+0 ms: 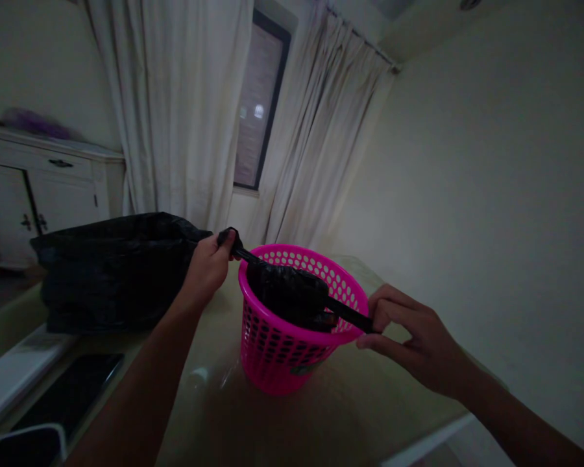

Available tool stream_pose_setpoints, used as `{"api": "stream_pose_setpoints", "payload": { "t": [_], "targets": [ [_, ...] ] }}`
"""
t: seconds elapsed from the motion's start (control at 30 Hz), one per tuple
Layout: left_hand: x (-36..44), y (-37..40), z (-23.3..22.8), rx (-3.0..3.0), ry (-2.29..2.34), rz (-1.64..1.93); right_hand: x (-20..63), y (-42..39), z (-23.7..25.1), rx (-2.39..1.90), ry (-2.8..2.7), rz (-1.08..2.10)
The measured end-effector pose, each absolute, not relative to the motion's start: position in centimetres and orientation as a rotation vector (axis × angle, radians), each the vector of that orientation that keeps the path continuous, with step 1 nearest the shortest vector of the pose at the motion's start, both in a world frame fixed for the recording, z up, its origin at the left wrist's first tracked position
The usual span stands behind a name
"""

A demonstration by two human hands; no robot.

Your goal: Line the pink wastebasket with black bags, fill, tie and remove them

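Left forearm [150,383] nearest, you stretch a black bag [292,288] in a pink basket [282,363].
Your left hand [211,263] and right hand [416,340] pinch opposite ends; the basket stands inside the right edge of the worktop [321,425]. The bag's bulk already sits inside; its ends appear not yet knotted.

The bunched black plastic bag [294,290] hides the floor of the round, pink plastic basket [279,376], whose greenish label [305,368] is illegible; the purple heap [36,123] — perhaps thin plastic — is blurred.
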State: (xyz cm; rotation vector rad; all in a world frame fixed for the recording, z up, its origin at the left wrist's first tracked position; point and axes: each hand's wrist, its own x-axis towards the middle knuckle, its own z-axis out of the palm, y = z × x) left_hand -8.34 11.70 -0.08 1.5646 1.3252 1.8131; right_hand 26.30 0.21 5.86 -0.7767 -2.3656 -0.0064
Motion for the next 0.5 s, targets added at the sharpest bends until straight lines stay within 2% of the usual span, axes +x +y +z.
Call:
{"api": "stream_pose_setpoints", "payload": {
  "t": [0.17,0.3,0.43,0.5],
  "targets": [
    [-7.1,11.2,0.3,1.558,1.261,1.878,25.4,1.2,7.2,-0.882,-2.254,-0.029],
    [-5.7,8.9,1.4,1.612,0.943,1.904,21.4,3.4,7.8,-1.095,-2.317,0.094],
    [-5.3,8.0,1.2,1.656,0.705,1.73,18.1,7.3,7.4,-1.19,-2.557,0.261],
    [-5.4,8.4,0.7,1.727,0.732,1.589,18.0,9.3,8.2,-1.219,-2.421,0.337]
  ]
}}
